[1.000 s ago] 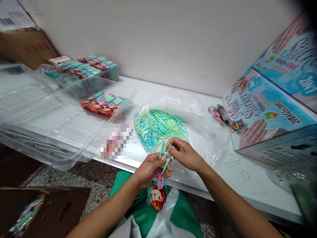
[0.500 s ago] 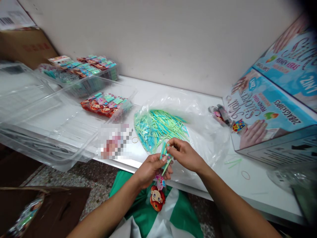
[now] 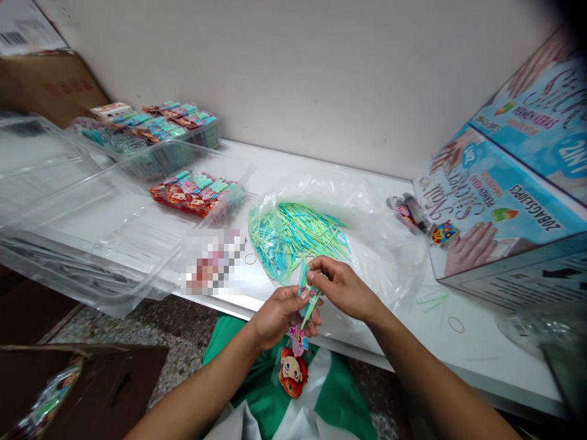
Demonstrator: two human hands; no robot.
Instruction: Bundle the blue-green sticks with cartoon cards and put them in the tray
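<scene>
My left hand (image 3: 279, 315) is closed on a clear packet with a red-haired cartoon face (image 3: 293, 370), which hangs below it over my lap. A few thin green and blue plastic sticks (image 3: 304, 275) stand up out of that grip. From the right, my right hand (image 3: 342, 286) pinches the sticks between thumb and fingertips. Just beyond both hands, a large clear plastic bag (image 3: 371, 244) lies spread with its opening facing me. Inside it is a heap of green and blue sticks (image 3: 309, 229).
Clear plastic tubs (image 3: 151, 275) stand at left, with a row of similar packets (image 3: 195, 192) by one. Farther back is a filled tub (image 3: 183, 153). Printed boxes (image 3: 504, 201) stand at right. Rubber bands (image 3: 455, 324) and loose sticks (image 3: 433, 302) lie on the white table (image 3: 257, 165).
The hanging packet has shifted slightly downward and to the right. Both hands keep nearly the same place and grip.
</scene>
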